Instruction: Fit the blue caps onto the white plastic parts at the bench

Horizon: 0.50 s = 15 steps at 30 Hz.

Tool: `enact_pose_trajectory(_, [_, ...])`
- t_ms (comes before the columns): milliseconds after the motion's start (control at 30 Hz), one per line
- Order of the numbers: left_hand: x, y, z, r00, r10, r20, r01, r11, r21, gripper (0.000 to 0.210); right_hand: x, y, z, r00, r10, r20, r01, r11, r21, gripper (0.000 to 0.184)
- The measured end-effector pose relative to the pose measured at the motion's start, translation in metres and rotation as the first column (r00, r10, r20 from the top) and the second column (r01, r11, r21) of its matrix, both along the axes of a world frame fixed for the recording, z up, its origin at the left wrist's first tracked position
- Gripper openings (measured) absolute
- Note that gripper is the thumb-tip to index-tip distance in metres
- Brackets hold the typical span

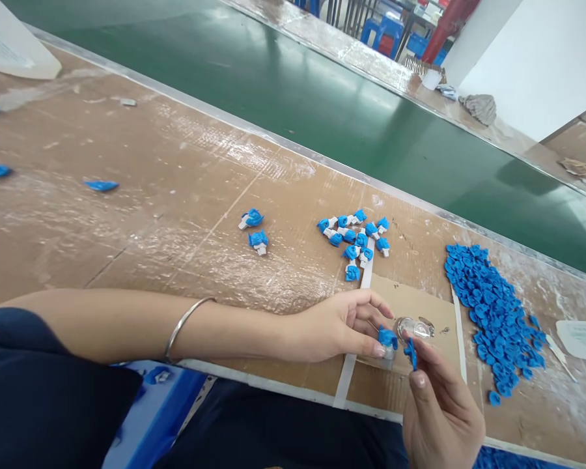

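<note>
My left hand (344,326) reaches in from the left and pinches a small blue-and-white piece (387,337) between thumb and fingers. Close beside it, my right hand (442,404) grips a small blue part (411,354) with thumb and forefinger. The two pieces are near each other; I cannot tell whether they touch. Just behind them a small clear round dish (415,329) rests on a cardboard sheet (432,303). To the right lies a large heap of loose blue parts (493,306). Several blue-and-white pieces (349,236) are grouped beyond my left hand.
Two more blue-and-white pieces (258,240) lie left of the group. Scattered blue parts (101,185) are farther left. A white plastic container (14,42) stands at upper left, another white item (583,340) at right. A green conveyor belt (293,85) runs behind the cardboard-covered table (141,254).
</note>
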State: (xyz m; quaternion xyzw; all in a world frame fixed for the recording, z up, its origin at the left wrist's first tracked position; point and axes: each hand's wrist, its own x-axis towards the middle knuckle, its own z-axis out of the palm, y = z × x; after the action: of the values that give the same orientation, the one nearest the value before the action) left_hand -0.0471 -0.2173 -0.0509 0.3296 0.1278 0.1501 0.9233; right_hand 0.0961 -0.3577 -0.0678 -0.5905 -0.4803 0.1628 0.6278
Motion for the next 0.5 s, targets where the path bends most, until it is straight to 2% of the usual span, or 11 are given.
enact_pose_trajectory(67, [0.000, 0.000, 0.000, 1.000, -0.004, 0.002, 0.004, 1.000, -0.003, 0.049, -0.001, 0.002, 0.001, 0.998, 0.012, 0.058, -0.011, 1.000, -0.022, 0.031])
enact_pose_trajectory(167, [-0.002, -0.001, 0.001, 1.000, 0.000, -0.008, 0.000, 1.000, -0.009, 0.047, -0.006, 0.006, 0.006, 0.970, 0.013, 0.242, -0.009, 1.000, -0.019, 0.028])
enact_pose_trajectory(333, [-0.005, 0.000, 0.007, 0.996, 0.015, -0.085, -0.010, 0.998, 0.062, 0.040, -0.019, 0.012, 0.012, 0.827, -0.091, 0.555, 0.043, 0.994, 0.099, 0.034])
enact_pose_trajectory(400, [-0.006, 0.001, 0.010, 0.995, 0.014, -0.099, -0.004, 0.994, 0.105, 0.037, -0.022, 0.011, 0.013, 0.805, -0.100, 0.585, 0.055, 0.994, 0.094, 0.033])
enact_pose_trajectory(500, [-0.007, 0.001, 0.015, 0.995, 0.019, -0.094, -0.003, 0.984, 0.175, 0.033, -0.022, 0.009, 0.014, 0.853, -0.079, 0.515, 0.052, 0.996, 0.066, 0.032])
